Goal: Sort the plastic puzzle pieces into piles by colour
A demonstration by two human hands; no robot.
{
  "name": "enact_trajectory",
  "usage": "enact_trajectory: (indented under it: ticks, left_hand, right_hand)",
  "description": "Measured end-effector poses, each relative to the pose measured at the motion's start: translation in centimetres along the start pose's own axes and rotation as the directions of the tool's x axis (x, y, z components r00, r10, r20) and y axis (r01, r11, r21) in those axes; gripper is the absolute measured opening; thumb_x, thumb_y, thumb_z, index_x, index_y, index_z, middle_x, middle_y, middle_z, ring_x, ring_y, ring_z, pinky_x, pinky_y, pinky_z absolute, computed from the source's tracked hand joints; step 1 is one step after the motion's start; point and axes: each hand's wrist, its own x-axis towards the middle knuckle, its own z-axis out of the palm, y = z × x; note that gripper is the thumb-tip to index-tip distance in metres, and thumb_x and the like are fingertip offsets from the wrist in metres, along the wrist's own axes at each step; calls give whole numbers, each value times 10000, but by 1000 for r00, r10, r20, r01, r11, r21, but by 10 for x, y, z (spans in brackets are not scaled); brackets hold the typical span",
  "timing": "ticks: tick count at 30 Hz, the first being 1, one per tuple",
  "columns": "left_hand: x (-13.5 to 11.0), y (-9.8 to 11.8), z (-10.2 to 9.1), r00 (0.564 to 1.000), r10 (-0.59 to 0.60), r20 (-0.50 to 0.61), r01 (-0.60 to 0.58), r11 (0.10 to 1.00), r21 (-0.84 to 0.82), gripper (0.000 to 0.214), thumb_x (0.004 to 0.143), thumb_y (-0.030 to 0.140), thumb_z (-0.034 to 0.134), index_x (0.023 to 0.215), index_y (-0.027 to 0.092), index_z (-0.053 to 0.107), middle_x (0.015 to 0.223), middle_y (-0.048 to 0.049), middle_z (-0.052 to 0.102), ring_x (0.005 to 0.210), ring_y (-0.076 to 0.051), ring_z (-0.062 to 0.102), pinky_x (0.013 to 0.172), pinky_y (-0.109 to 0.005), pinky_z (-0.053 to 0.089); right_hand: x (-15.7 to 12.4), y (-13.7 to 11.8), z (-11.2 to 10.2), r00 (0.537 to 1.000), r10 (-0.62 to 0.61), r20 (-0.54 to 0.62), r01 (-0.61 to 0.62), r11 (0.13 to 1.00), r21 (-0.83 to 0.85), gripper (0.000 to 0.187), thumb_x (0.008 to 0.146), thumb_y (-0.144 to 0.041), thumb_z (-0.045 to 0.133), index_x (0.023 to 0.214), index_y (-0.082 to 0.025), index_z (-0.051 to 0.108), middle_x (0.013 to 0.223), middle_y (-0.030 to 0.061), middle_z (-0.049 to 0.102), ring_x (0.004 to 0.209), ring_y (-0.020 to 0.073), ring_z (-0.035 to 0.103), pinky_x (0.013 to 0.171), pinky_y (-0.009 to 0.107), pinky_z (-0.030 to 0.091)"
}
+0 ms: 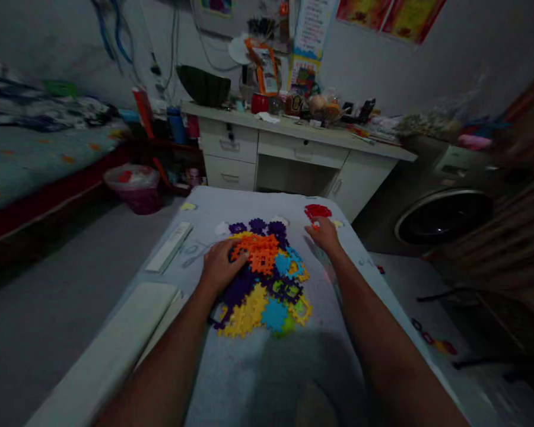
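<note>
You cannot read any word, brand or number for certain from where you look. On the wall, the tall poster (311, 26) carries several rows of small dark characters on its pale upper part, too blurred for you to make out. Below, on the desk (234, 141), the orange packet (267, 70) shows a pale printed panel, and the dark jar (293, 105) seems to wear a label, both illegible to you. The long white strip (169, 248) on your table (231, 373) bears faint marks, and whether they are letters or figures, you cannot tell.
</note>
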Motion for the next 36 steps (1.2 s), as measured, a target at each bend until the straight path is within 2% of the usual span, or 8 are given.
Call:
enact_trajectory:
  ticks: [3, 5, 12, 17, 22, 26, 31, 36]
  left_hand:
    - [-1, 2, -1, 999, -28, -16, 28, 1000, 13, 475, 855, 506, 552, 1221, 210, 615, 1287, -96, 638, 1234, -299, 543, 1067, -484, 385]
    - [-1, 3, -2, 998, -53, -36, 54, 998, 18, 490, 863, 509, 536, 1246, 210, 595, 1294, -102, 632, 1239, -308, 537, 1064, -499, 382]
    - [-1, 3, -1, 988, -84, -129, 84, 996, -3, 524, 901, 478, 465, 1327, 178, 518, 1281, -128, 626, 1209, -302, 550, 1038, -472, 410]
    - [0, 4, -2, 987, -69, -143, 68, 998, -12, 444, 932, 454, 396, 1224, 187, 598, 1245, -118, 643, 1204, -301, 541, 1050, -485, 391]
    - [-1, 4, -3, 987, -50, -155, 40, 997, -70, 407, 941, 454, 384, 1147, 205, 630, 1198, -98, 654, 1162, -283, 556, 1026, -474, 408]
    - [0, 3, -3, 986, -19, -168, -3, 992, -125, 405, 950, 457, 371, 1131, 197, 623, 1186, -97, 646, 1154, -260, 564, 1024, -443, 420]
    - [-1, 1, -1, 988, 24, -151, -44, 990, -131, 391, 920, 471, 448, 1147, 199, 612, 1207, -89, 643, 1173, -255, 565, 1052, -441, 404]
    - [-3, 0, 1, 991, 18, -130, -27, 997, -65, 413, 872, 471, 529, 1187, 213, 597, 1289, -95, 610, 1239, -277, 531, 1084, -471, 374]
  right_hand:
    - [6, 11, 3, 988, 141, 63, -137, 989, -55, 569, 868, -441, 561, 1365, -169, 512, 1325, 163, 584, 1230, 323, 531, 978, 434, 427]
    - [7, 15, 5, 982, 156, 109, -147, 985, -87, 511, 869, -402, 557, 1333, -188, 547, 1303, 166, 591, 1195, 337, 547, 937, 439, 441]
    - [-8, 12, 4, 994, 25, 110, -13, 994, -113, 321, 803, -221, 577, 1102, -180, 687, 1106, 137, 636, 1053, 272, 570, 880, 349, 419]
    - [-27, -16, -19, 977, -194, 89, 181, 974, 134, 190, 752, -187, 608, 910, -143, 702, 888, 68, 646, 872, 201, 568, 816, 310, 420]
    - [-57, -78, -45, 835, -543, 89, 447, 764, 465, 216, 817, -308, 660, 985, -175, 691, 970, 54, 653, 887, 180, 581, 810, 301, 445]
    - [-77, -115, -35, 753, -649, 111, 546, 709, 445, 269, 917, -297, 565, 1143, -183, 654, 1123, 92, 652, 1048, 204, 573, 950, 371, 422]
    - [-97, -124, -16, 733, -660, 164, 585, 735, 342, 363, 909, -151, 485, 1250, -178, 607, 1336, 115, 565, 1246, 232, 468, 1073, 440, 348]
    - [-114, -109, -37, 601, -752, 271, 663, 658, 358, 401, 784, -139, 592, 1180, -169, 645, 1338, 121, 547, 1253, 264, 463, 1077, 461, 355]
